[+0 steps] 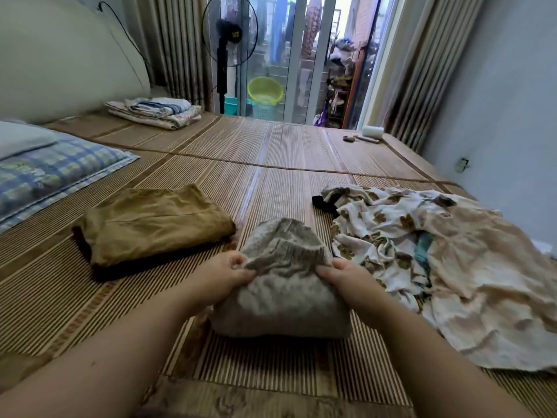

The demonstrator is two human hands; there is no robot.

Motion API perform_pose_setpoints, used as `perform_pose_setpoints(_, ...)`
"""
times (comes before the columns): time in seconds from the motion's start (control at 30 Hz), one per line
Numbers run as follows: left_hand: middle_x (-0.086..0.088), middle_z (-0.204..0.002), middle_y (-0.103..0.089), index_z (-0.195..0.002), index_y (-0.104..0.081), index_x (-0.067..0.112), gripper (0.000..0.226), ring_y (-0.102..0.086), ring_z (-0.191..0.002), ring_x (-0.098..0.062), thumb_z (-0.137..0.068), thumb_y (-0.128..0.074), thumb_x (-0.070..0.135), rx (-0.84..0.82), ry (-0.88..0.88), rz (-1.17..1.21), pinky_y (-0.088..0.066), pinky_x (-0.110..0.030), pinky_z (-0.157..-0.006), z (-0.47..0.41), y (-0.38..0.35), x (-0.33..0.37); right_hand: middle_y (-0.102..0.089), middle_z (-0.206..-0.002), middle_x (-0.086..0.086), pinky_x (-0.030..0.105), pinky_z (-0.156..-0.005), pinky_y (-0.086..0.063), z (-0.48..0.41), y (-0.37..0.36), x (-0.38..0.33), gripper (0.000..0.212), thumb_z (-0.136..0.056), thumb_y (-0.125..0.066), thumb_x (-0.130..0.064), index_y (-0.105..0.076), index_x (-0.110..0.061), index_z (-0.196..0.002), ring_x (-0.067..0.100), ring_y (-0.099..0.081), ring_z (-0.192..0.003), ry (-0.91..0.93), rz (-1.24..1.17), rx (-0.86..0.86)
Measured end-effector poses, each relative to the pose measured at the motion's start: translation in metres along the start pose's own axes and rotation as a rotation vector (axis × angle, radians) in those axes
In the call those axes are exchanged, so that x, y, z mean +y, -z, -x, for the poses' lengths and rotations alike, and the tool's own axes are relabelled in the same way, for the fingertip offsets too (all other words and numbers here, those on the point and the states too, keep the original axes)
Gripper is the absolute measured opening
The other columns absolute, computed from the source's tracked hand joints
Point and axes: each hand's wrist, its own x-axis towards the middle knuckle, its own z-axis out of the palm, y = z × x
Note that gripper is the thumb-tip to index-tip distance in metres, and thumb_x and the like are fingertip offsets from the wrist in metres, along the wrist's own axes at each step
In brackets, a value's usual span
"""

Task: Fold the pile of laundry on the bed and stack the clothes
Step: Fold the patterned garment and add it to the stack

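The left hand point(229, 273) pinched the grey garment point(281, 285) at its left edge. The right hand point(342, 277) gripped its right edge, fingers curled.

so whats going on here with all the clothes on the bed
A person is folding laundry on a bed covered by a woven mat. The left hand and right hand grip the two sides of a half-folded grey garment. A folded brown garment lies to its left, and a pile of unfolded patterned clothes waits on the right.
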Motion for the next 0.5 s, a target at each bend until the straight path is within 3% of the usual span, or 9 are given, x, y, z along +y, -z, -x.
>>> perform_pose_setpoints(0.07,0.002,-0.1,-0.069,-0.102,-0.065,0.024,0.018,-0.064,-0.097,-0.017,-0.085,-0.07,0.028,0.23,-0.008,-0.029,-0.052,-0.036,-0.087,-0.016,-0.004,-0.001,-0.071,-0.102,0.007,0.039,-0.09,-0.051,-0.023,0.002,-0.009,0.022,-0.094,-0.059,-0.029,-0.068,-0.011,-0.104,0.026,-0.065,-0.101,0.034,0.073,0.142)
perform_pose_setpoints(0.17,0.001,-0.131,-0.058,-0.131,-0.055,0.026,0.041,-0.052,-0.123,-0.017,-0.091,-0.063,0.028,0.323,-0.099,-0.099,-0.043,-0.034,-0.101,-0.023,-0.016,-0.01,-0.06,-0.127,0.005,0.029,-0.092,-0.042,-0.045,-0.001,-0.002,0.039,-0.097,-0.054,-0.03,-0.052,-0.017,-0.134,0.023,-0.056,-0.115,0.019,0.305,0.201)
perform_pose_setpoints(0.23,0.006,-0.153,-0.037,-0.141,-0.045,0.034,0.049,-0.029,-0.142,-0.014,-0.093,-0.057,0.035,0.201,-0.215,-0.331,-0.028,-0.042,-0.115,-0.021,-0.023,-0.017,-0.054,-0.137,0.003,0.031,-0.097,-0.041,-0.042,-0.006,0.012,0.045,-0.098,-0.051,-0.026,-0.044,-0.022,-0.142,0.019,-0.052,-0.119,0.072,0.418,0.201)
perform_pose_setpoints(0.33,0.018,-0.16,-0.01,-0.146,-0.028,0.047,0.062,0.001,-0.148,-0.007,-0.09,-0.054,0.054,-0.197,-0.307,-0.643,-0.006,-0.055,-0.119,-0.018,-0.026,-0.02,-0.042,-0.148,-0.008,0.031,-0.111,-0.03,-0.023,-0.018,0.035,0.045,-0.098,-0.05,-0.033,-0.043,-0.032,-0.142,0.009,-0.037,-0.133,0.239,0.515,0.055)
perform_pose_setpoints(0.37,0.019,-0.16,-0.005,-0.148,-0.021,0.048,0.073,0.004,-0.148,-0.008,-0.085,-0.056,0.06,-0.317,-0.266,-0.704,0.0,-0.055,-0.119,-0.017,-0.027,-0.022,-0.031,-0.154,-0.012,0.035,-0.117,-0.02,-0.019,-0.02,0.041,0.054,-0.093,-0.051,-0.048,-0.036,-0.037,-0.144,0.008,-0.025,-0.142,0.23,0.629,-0.05)
perform_pose_setpoints(0.43,0.016,-0.161,0.003,-0.15,-0.007,0.048,0.093,0.008,-0.148,-0.011,-0.076,-0.061,0.068,-0.474,-0.166,-0.821,0.005,-0.055,-0.118,-0.016,-0.03,-0.024,-0.003,-0.157,-0.021,0.044,-0.12,-0.001,-0.016,-0.021,0.053,0.097,-0.067,-0.042,-0.084,-0.015,-0.042,-0.15,0.004,0.004,-0.146,0.153,0.937,-0.265)
perform_pose_setpoints(0.5,0.014,-0.161,0.008,-0.15,-0.002,0.048,0.098,0.01,-0.148,-0.012,-0.076,-0.063,0.065,-0.507,-0.134,-0.889,0.006,-0.056,-0.118,-0.016,-0.032,-0.026,0.013,-0.151,-0.026,0.047,-0.119,0.007,-0.017,-0.017,0.057,0.123,-0.047,-0.038,-0.093,0.002,-0.041,-0.151,0.0,0.019,-0.139,0.124,1.109,-0.395)
